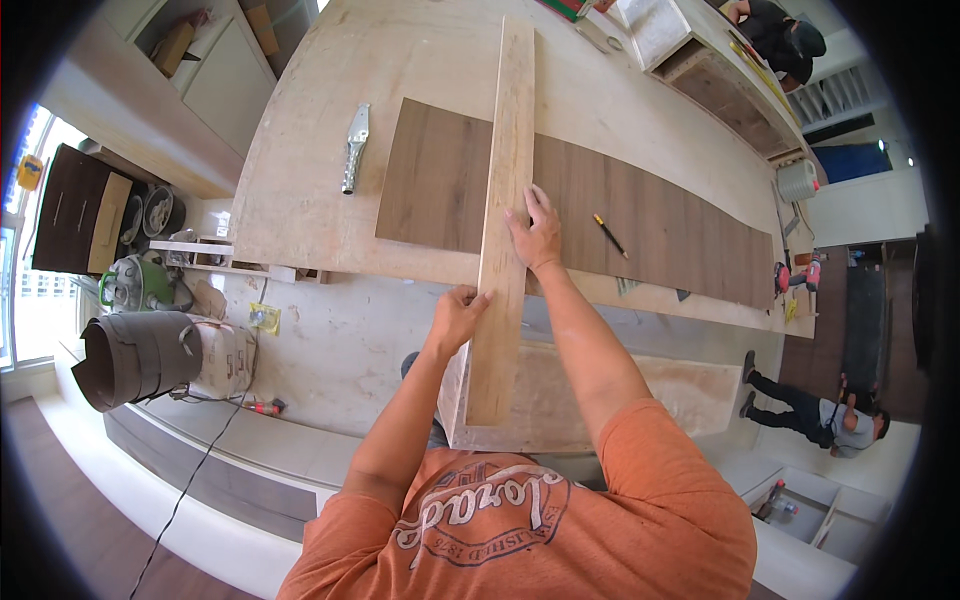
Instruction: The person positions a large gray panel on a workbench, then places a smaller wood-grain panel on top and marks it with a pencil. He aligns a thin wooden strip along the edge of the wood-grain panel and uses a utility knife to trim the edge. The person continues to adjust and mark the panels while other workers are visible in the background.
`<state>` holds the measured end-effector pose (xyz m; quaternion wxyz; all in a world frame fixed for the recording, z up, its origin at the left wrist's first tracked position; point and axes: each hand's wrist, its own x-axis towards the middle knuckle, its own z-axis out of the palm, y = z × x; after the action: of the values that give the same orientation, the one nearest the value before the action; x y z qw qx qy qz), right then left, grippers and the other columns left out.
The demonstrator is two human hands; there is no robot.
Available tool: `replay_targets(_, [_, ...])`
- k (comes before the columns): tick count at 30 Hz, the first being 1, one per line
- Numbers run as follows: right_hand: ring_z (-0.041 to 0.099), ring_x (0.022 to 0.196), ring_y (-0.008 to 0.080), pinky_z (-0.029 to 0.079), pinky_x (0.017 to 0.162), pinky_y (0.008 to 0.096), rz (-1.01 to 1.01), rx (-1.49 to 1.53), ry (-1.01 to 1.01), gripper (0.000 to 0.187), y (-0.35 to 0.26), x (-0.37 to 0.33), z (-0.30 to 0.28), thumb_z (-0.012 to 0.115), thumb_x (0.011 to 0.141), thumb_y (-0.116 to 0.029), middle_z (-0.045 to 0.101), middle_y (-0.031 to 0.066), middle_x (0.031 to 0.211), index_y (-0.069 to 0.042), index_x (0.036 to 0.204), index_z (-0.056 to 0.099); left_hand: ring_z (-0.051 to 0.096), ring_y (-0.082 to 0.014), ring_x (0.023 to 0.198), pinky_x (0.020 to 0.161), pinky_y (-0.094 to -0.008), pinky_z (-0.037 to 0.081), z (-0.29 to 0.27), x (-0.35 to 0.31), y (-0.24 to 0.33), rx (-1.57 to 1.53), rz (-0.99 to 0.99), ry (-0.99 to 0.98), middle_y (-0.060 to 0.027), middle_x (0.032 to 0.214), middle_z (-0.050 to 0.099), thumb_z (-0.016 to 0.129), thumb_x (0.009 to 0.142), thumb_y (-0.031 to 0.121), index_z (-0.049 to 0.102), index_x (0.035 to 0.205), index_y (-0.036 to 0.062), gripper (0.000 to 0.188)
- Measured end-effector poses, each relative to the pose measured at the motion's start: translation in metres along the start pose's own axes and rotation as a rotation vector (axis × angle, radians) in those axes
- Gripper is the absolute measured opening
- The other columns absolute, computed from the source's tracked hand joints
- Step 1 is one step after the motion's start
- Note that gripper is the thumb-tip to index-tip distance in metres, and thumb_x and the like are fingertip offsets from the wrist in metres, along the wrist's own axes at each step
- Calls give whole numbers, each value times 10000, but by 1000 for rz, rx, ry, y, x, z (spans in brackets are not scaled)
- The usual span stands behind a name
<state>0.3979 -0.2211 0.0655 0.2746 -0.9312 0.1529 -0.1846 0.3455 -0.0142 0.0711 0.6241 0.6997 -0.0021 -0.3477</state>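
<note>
A long pale wooden board (514, 100) lies lengthwise across a dark wood-grain laminate sheet (640, 210) on the worktable. Its near end reaches past the table's edge toward me. My left hand (460, 316) is closed around the board's left edge. Farther up, my right hand (538, 232) grips the right edge, thumb on top and fingers along the side by the sheet. Right of that hand a black pencil with a yellow end (610, 236) rests on the laminate. A silver hand tool with a flat blade (355, 148) lies left of the sheet.
Left of the worktable (300, 150) stand a green machine (138, 284), a roll of dark sheet (140, 355) and a black bucket (162, 212). A red drill (800, 272) sits at the table's right end. One person (820, 412) stands at right, another (775, 40) works at the far right.
</note>
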Motion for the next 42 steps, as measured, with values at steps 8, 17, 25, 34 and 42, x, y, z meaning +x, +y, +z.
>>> replay_targets(8, [462,1247,337,349,1042,429,5,31,7,626,1,1,2,648,828,-413,479,156,1387,-23,1305,538,514,-66,628,526,-237,414,-1,3,-3,-62,-11,-19,-34,750,633,665,903,239,636,931,-87,329])
replay_targets(17, [423,1278,358,352,1060,416,78,-51,-61,586,-7,16,-3,659,837,-330,415,157,1441,-7,1307,521,632,-347,722,647,-385,490,-38,-19,52,441,264,254,-215,793,663,613,888,191,652,914,-50,245])
replay_targets(25, [315,1368,318,238,1084,560,135,-324,-127,496,-45,36,19,425,957,-394,299,126,1522,-158,1390,476,561,-387,1001,864,-447,452,-174,90,107,807,449,821,-224,1029,616,601,857,179,635,1006,-15,246])
replay_targets(34, [318,1362,326,202,1098,605,120,-355,-127,468,-50,38,22,403,973,-365,290,131,1522,-167,1391,472,576,-402,999,842,-447,477,-199,151,105,958,181,672,-254,980,617,596,862,205,576,1098,-37,339])
replay_targets(42, [332,1349,339,210,1090,610,109,-351,-92,468,-47,38,17,427,966,-355,306,131,1512,-145,1381,478,569,-274,672,631,-394,464,-72,114,125,55,307,341,-179,728,577,520,934,241,550,1002,-66,316])
